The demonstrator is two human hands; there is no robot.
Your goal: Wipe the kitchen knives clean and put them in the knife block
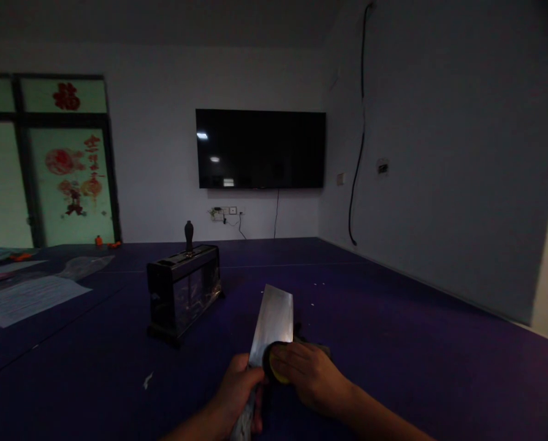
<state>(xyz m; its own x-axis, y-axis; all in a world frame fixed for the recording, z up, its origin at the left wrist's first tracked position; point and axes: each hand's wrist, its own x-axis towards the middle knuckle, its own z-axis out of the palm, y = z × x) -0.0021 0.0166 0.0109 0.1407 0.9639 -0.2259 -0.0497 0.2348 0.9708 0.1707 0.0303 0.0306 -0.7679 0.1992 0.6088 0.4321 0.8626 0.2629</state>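
Note:
A cleaver (274, 315) with a broad pale blade points away from me, its blade tilted up over the purple tabletop. My left hand (238, 392) is wrapped round it low down, where the handle meets the blade. In my right hand (313, 375) is a round sponge, yellow with a dark rim (278, 366), pressed flat against the lower part of the blade. Something dark lies behind my right hand, partly hidden by it. To the left stands a black knife block (186, 294) with clear sides, and one dark knife handle (189, 236) sticks up from its top.
The purple table (357, 306) stretches to the far wall. Printed paper (30, 299) and clear plastic (86, 265) lie at the left. Small white scraps (148, 381) dot the surface. A television (260, 149) hangs on the wall, and a black cable (360, 147) runs down the right wall.

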